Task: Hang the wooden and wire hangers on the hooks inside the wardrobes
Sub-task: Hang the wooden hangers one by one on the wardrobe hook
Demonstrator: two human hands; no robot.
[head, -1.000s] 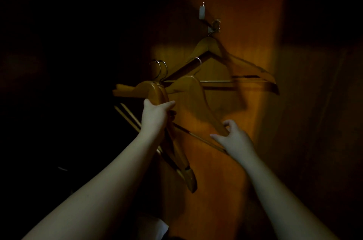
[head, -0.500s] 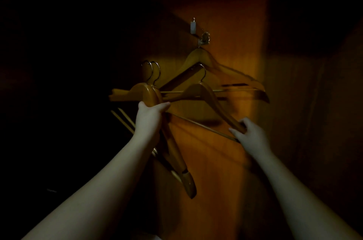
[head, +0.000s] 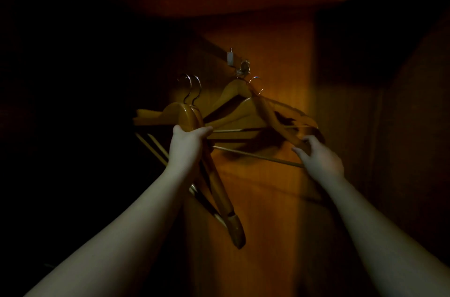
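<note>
Since a second ago, right hand [head: 319,159] has lifted its wooden hanger [head: 258,111]; its hook now sits just below the wall hook [head: 242,70]. Fingers curl round the hanger's right end. Left hand [head: 188,142] grips two spare hangers [head: 187,116], left of it. Tip hook over, then release.

Wooden hangers [head: 192,119] amber-yellow, hooks silvery; wardrobe panel [head: 280,187] orange-brown, faint vertical grain; wall hook [head: 230,57] white.
</note>
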